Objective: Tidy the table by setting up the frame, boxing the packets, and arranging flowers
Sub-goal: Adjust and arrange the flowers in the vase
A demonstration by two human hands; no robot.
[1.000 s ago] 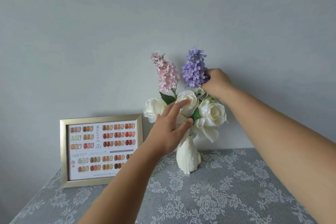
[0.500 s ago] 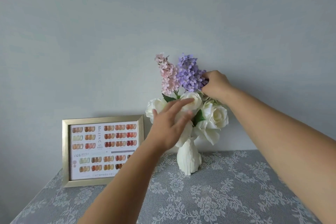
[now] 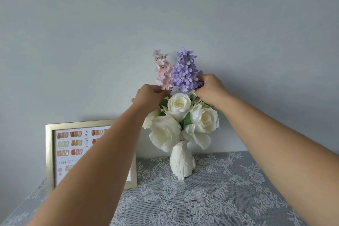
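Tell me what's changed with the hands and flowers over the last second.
The left hand left the white roses and rose to take hold of the base of the pink flower spike. The purple flower spike has been drawn leftward against the pink one, with the right hand still gripping its base. The vase, gold frame and lace tablecloth stayed put.

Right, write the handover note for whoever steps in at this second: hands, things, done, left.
Left hand: closed at the base of the pink flower spray.
Right hand: closed on the lower part of the purple flower spray.
Both sprays stand above the white roses in the white vase on the lace-covered table.
Done: gold frame stands upright against the wall.
Left: settle the two sprays. No packets or box in view.
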